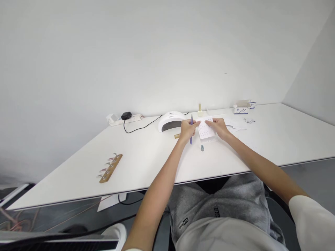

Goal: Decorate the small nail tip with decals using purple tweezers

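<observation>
My left hand is closed around purple tweezers, which stand nearly upright. Its thumb and fingertips also meet the left edge of a small white sheet of nail stickers, printed with rows of tiny marks. My right hand pinches the same sheet at its upper right, so it is held up between both hands, above the table. Just below the sheet lies a small grey-green clip-like piece. Close to my left wrist is a small gold-coloured piece, partly hidden.
A white nail lamp stands behind my left hand, with a black adapter and cable farther left. A polish bottle and small boxes sit near the wall. A wooden strip with nail tips lies at the left of the white table.
</observation>
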Motion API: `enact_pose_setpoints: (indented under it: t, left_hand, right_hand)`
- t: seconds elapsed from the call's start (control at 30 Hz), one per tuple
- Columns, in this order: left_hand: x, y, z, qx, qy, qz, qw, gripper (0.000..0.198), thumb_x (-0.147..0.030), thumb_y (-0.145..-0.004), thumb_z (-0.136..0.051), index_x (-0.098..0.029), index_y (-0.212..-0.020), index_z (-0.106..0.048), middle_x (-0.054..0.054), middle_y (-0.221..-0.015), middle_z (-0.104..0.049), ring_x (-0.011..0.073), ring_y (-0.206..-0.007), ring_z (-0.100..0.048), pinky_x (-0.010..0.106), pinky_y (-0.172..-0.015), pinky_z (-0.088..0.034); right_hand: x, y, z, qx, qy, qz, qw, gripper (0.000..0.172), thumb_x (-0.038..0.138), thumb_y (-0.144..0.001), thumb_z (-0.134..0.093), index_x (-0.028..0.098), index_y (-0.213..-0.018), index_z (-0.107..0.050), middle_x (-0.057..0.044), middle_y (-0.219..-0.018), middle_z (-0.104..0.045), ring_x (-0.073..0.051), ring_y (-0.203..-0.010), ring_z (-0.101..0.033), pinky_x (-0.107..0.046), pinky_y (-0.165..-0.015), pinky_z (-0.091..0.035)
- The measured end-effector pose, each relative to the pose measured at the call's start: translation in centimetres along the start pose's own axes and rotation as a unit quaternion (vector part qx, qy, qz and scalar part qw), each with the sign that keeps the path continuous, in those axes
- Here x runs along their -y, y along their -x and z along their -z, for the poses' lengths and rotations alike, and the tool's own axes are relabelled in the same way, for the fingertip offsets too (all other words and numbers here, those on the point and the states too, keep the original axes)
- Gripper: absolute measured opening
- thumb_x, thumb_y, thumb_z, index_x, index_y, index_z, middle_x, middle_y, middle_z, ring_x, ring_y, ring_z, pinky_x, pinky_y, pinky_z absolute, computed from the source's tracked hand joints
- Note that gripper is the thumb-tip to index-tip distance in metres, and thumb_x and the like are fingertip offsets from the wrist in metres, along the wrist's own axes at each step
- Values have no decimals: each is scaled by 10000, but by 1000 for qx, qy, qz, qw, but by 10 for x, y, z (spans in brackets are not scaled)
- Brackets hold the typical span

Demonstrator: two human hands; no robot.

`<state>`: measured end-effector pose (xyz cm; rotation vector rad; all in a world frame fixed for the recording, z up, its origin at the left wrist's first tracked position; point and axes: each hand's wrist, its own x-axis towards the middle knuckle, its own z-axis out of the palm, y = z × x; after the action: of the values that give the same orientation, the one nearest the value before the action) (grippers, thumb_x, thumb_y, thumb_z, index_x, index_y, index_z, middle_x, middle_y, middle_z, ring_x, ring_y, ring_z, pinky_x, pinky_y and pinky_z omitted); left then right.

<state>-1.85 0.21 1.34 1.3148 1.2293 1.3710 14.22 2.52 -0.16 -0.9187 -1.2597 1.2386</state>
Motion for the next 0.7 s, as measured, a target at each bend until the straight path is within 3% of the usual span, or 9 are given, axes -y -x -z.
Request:
enact_pose_setpoints:
  t: [0.17,0.33,0.4,0.53,0.7]
  left_hand:
    - [3,-2,1,18,1,32,999,325,-438,-769,-656,-165,-689,-499,-80,-449,-296,44,-383,-270,206,-387,-219]
    - [8,-7,0,13,24,40,999,164,-297,-831,-542,-135,-844,-563,-77,-509,-302,63,-423,-334,204,-427,-270]
    - [12,-8,1,21,-1,25,999,155,-269,-835,-513,-130,-868,-575,-67,-518,-341,70,-445,-355,207,-452,-298]
    - [16,-10,4,39,-83,-33,995,191,-291,-835,-496,-131,-825,-600,-46,-526,-414,83,-469,-376,221,-489,-320]
    - [10,-6,5,-38,-172,-145,974,174,-268,-819,-506,-156,-772,-629,-27,-554,-477,110,-532,-432,234,-555,-338]
  right_hand:
    - [-8,-6,4,-34,6,9,999,295,391,-617,-800,141,-723,-683,-65,-733,-705,-214,-728,-668,-330,-669,-532]
    - [-12,-9,9,-76,23,4,997,283,410,-681,-737,170,-656,-590,3,-570,-573,-170,-646,-593,-272,-563,-471]
    - [-10,-7,8,-67,5,-20,998,247,356,-718,-702,184,-646,-540,21,-547,-524,-150,-606,-562,-261,-556,-460]
    - [-3,-2,4,5,-67,-51,996,65,163,-723,-615,172,-755,-559,-19,-680,-611,-155,-702,-608,-283,-681,-502]
    - [0,1,1,-13,-71,-62,995,188,71,-726,-556,163,-880,-612,-24,-708,-633,-156,-747,-622,-287,-735,-517]
